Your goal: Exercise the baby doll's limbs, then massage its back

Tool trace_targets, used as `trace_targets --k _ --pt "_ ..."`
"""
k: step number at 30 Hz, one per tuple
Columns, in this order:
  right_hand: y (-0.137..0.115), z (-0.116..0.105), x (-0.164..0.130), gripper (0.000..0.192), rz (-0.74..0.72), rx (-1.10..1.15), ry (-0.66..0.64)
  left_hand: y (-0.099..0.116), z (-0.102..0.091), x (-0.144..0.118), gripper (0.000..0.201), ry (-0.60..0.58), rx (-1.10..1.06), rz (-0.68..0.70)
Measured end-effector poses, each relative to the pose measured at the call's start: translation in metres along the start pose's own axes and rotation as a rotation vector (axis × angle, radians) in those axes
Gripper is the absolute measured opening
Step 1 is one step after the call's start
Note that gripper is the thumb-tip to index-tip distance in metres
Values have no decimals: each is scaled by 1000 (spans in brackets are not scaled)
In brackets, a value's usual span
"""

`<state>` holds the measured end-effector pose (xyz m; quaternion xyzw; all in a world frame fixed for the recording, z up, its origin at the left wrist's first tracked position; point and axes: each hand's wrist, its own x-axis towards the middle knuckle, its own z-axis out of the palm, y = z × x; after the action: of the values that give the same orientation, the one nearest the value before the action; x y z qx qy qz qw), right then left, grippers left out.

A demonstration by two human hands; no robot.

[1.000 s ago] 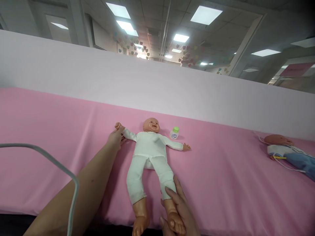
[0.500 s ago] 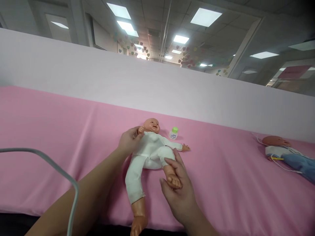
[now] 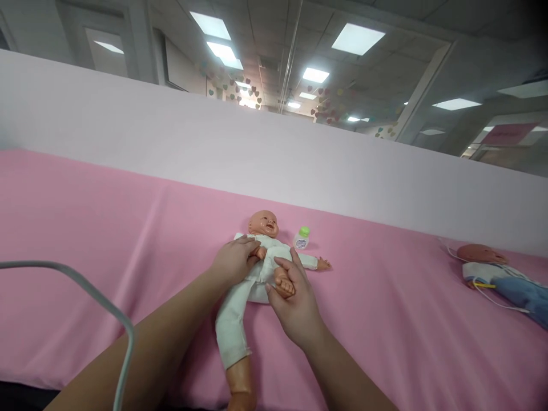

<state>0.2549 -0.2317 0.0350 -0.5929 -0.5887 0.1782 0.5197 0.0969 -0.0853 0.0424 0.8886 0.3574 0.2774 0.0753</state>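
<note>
A baby doll in a white cloth suit lies on its back on a pink sheet, head toward the wall. My left hand is closed around one of its arms, with the small doll hand showing past my fingers over the belly. My right hand grips the doll's raised, bent leg, and the bare foot shows between thumb and fingers. The other leg stretches toward me. A small clear bottle with a green cap stands beside the doll's head.
A second doll in blue and white, with thin white tubing, lies at the far right. A grey cable loops across the lower left. Behind the sheet runs a low white wall with glass above it.
My left hand has brought the doll's arm down from beside its head and across the belly. My right hand has pushed the bent leg up toward the belly.
</note>
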Motion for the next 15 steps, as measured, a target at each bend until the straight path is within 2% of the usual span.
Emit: trace_targets --k 5,9,12,15 --pt "-6 -10 -23 55 -43 16 30 -9 1 0 27 147 -229 -210" --pt "-5 -20 -54 54 -47 45 15 -36 7 6 21 447 -625 -477" --pt "5 -22 -81 52 -15 134 49 -58 12 12 32 637 -982 -756" --pt "19 -22 -106 54 8 210 64 -77 15 16 44 660 -1198 -987"
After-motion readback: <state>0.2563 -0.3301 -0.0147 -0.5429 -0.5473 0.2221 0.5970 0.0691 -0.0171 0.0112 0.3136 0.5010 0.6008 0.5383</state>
